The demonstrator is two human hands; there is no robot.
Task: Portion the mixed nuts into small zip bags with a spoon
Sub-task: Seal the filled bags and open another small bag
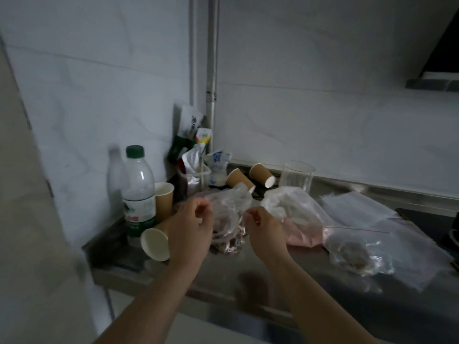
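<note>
While dim light falls across a steel counter [260, 269] set in a tiled corner, a person stands over a clear plastic bag of mixed nuts [227, 227], both forearms reaching in from below. Seen from the head camera, the left hand [192, 229] has its fingers curled inward, thumb and fingertips pinching the bag's left edge; the right hand [264, 233] is curled likewise, pinching the bag's right edge, so the bag hangs between the two hands just above the counter, dark nuts gathered at its bottom. To the right lies a small zip bag [352, 252] already holding a clump of nuts, resting on a flat stack of empty zip bags [372, 214]. A pink-tinted bag [303, 234] sits between it and the right hand. At left, a green-capped water bottle [137, 192] stands upright beside a brown paper cup [164, 199], with another paper cup on its side [155, 244] touching the left wrist. Behind the hands, two more tipped cups [250, 178] lie near a clear glass [296, 180], and snack packets [193, 135] lean in the corner. No spoon can be made out.
</note>
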